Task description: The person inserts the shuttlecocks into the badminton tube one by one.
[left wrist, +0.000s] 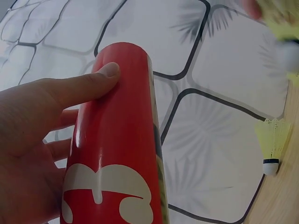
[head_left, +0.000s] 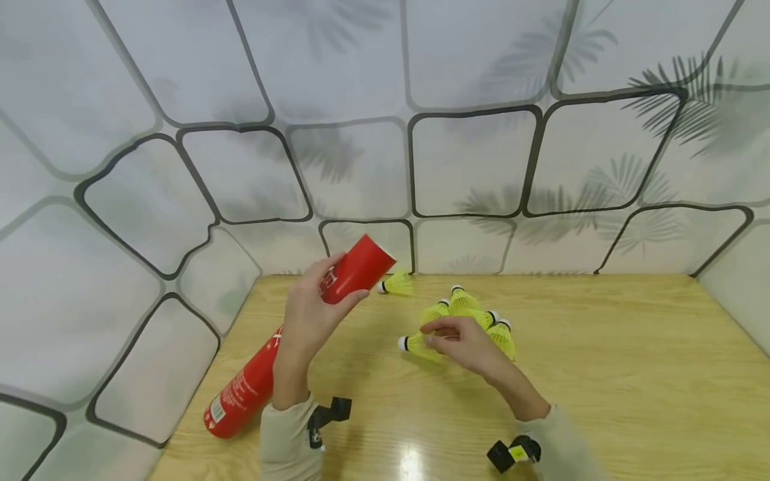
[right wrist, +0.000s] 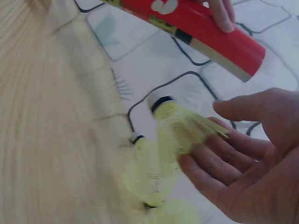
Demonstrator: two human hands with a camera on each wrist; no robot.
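In my left hand [head_left: 309, 310] I grip a long red tube [head_left: 361, 267], thumb on one side and fingers behind. The tube slants, its upper end toward the upper right and its barcode end at the lower left; the hand hides its middle. My right hand [head_left: 466, 341] pinches a yellow shuttlecock [right wrist: 184, 126] by its skirt, the white cork with its black band pointing away from the palm. In the right wrist view this shuttlecock is slightly blurred, below the tube's upper end. Several more yellow shuttlecocks [head_left: 502, 337] lie beside and behind the right hand.
One separate shuttlecock [head_left: 397, 284] lies by the back edge of the wooden table [head_left: 601, 374], near the tube's upper end. A pale patterned backdrop [head_left: 469, 167] rises behind the table and along its left side. Both wrists carry small black cameras [head_left: 511, 454].
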